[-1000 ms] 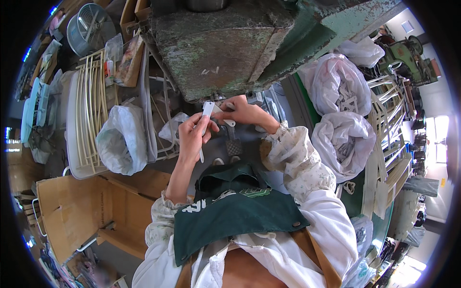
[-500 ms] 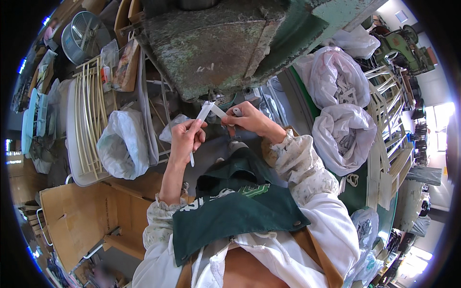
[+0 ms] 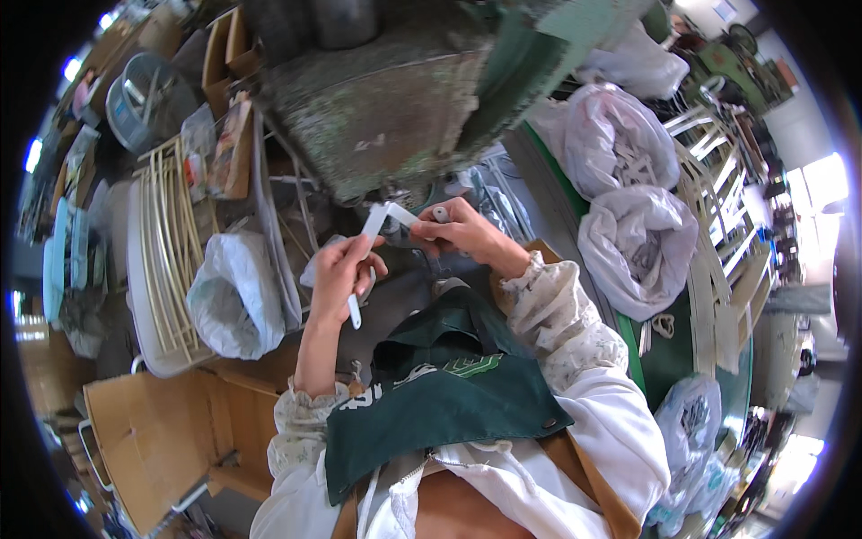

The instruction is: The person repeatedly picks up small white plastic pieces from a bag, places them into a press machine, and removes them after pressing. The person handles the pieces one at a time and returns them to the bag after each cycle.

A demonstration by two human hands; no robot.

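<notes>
My left hand grips a thin white strip that runs from below my palm up toward the grey-green machine. My right hand pinches a second short white strip that meets the top of the first just under the machine head, and a small pale cylinder sits against its fingers. Both hands are raised in front of my green apron.
A clear plastic bag lies in a white slatted tray to my left. Two white bags of small parts sit on the right by a green belt. A cardboard box is at the lower left.
Both hands rose slightly toward the machine head, and the two white strips now meet at their tips beneath it.
</notes>
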